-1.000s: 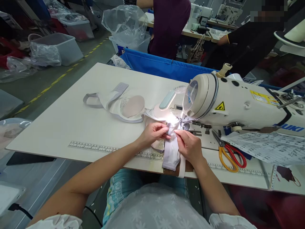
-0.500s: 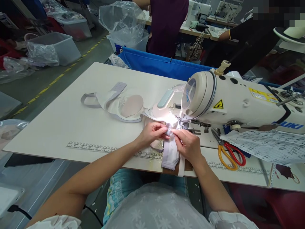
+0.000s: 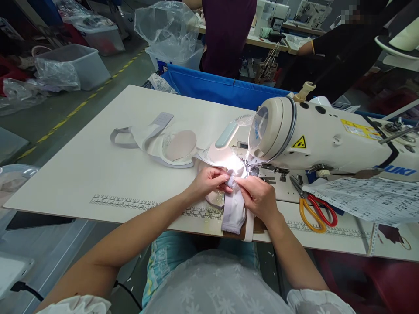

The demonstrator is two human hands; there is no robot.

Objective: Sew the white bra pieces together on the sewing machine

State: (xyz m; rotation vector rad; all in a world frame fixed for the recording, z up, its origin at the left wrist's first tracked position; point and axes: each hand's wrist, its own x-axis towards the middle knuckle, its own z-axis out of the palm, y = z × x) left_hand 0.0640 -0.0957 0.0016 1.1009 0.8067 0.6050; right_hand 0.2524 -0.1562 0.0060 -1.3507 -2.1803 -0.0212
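A pale lilac and white bra [image 3: 180,146] lies across the table, one cup and a strap spread to the left. Its near end reaches under the head of the sewing machine [image 3: 273,126] and hangs down to the front edge. My left hand [image 3: 212,181] pinches the bra's edge just in front of the needle area. Close beside it, my right hand [image 3: 258,196] pinches the same edge, fingertips almost meeting the left ones. The machine's lamp glares on the cloth there, so the needle and stitching are hard to make out.
Scissors [image 3: 314,213] with orange and red handles lie right of my right hand, near printed sheets [image 3: 353,198]. A ruler strip [image 3: 124,201] runs along the front of the table [image 3: 81,165]. Behind hangs a blue cloth bin [image 3: 209,85]; two people are beyond it.
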